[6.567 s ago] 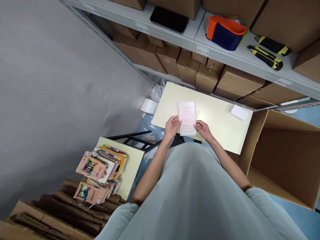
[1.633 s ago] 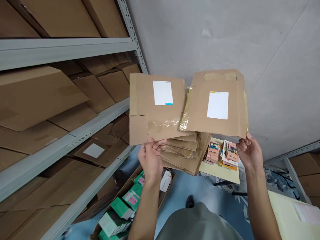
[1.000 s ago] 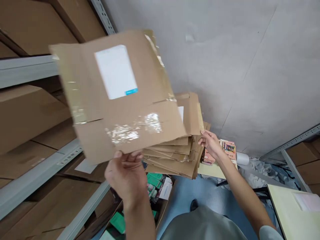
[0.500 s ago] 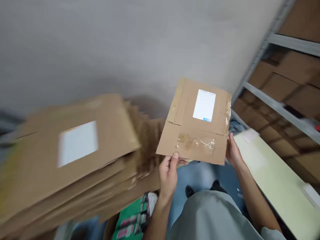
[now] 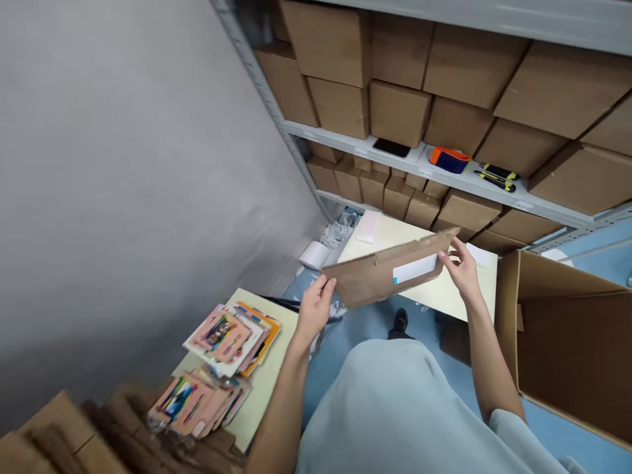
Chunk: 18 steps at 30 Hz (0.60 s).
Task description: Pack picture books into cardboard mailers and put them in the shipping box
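A flat brown cardboard piece bearing a white rectangular label [image 5: 415, 270] is held aloft, the flat brown cardboard piece [image 5: 363, 280] being tilted with its right end higher, in front of and partly over a pale yellow rectangular table [image 5: 434, 289]. Its left end is pinched between the thumb and fingers of the left hand [image 5: 316, 306]; its right end is gripped by the right hand [image 5: 461, 268], whose thumb is laid by the label. On the table, a pale pink translucent packet [image 5: 368, 226] and a small white box [image 5: 481, 255] are seen. Beside the table, a large open brown cardboard box [image 5: 508, 316] is placed at right, and a white roll [image 5: 314, 255] at left. Nearer, stacks of colourful booklets [image 5: 224, 336] are piled on a smaller pale yellow table [image 5: 264, 368]. Behind, grey metal shelving [image 5: 336, 139] is filled with closed brown cartons [image 5: 399, 112]; on one shelf a black phone [image 5: 392, 147], an orange and navy holder [image 5: 449, 160] and black-and-yellow utility knives [image 5: 496, 182] are laid
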### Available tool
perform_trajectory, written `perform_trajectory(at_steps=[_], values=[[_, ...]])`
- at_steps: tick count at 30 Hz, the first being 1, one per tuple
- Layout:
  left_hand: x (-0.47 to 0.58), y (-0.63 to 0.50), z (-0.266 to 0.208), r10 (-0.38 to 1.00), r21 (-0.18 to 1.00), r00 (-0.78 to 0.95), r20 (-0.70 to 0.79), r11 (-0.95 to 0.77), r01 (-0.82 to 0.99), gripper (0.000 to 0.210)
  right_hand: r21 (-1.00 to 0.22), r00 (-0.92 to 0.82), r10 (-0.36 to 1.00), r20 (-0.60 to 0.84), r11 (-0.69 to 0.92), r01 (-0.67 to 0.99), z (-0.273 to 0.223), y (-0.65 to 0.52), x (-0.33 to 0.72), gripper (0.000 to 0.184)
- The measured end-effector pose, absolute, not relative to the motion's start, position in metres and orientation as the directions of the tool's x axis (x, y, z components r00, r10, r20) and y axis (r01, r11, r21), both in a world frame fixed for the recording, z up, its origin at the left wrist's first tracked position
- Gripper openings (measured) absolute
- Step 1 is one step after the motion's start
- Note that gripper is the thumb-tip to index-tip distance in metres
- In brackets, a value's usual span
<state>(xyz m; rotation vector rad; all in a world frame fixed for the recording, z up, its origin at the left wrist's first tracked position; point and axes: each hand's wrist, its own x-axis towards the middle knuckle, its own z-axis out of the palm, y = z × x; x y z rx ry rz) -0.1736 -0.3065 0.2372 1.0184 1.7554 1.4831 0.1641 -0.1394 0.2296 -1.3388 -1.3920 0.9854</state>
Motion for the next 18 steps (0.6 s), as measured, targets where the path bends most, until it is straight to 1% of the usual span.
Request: perform_trajectory(at_steps=[4, 6, 9, 11, 15, 18], values=[[-0.150, -0.215, 0.213, 0.877, 0.982, -0.480, -0.019, 0.106, 0.155, 0.043, -0.968, -0.007, 1.000, 0.011, 0.013, 0.250, 0.209, -0.089, 0.213, 0.040], [-0.140, -0.179, 0.199, 0.866, 0.976, -0.499, -0.023, 0.127, 0.175, 0.038, -0.960, -0.010, 1.000, -0.025, -0.022, 0.280, 0.196, -0.076, 0.230, 0.036], [-0.129, -0.135, 0.175, 0.866, 0.961, -0.498, -0.057, 0.183, 0.209, 0.032, -0.942, 0.007, 0.996, -0.093, -0.090, 0.325, 0.174, -0.066, 0.244, 0.037], [-0.125, -0.113, 0.159, 0.884, 0.947, -0.459, -0.092, 0.220, 0.233, 0.031, -0.931, 0.040, 0.989, -0.142, -0.148, 0.333, 0.157, -0.065, 0.247, 0.040], [-0.124, -0.081, 0.131, 0.938, 0.925, -0.308, -0.159, 0.250, 0.285, 0.038, -0.899, 0.142, 0.961, -0.236, -0.272, 0.344, 0.121, -0.074, 0.250, 0.041], [-0.127, -0.063, 0.113, 0.958, 0.902, -0.178, -0.227, 0.275, 0.331, 0.038, -0.870, 0.228, 0.937, -0.265, -0.334, 0.363, 0.100, -0.088, 0.249, 0.044]])
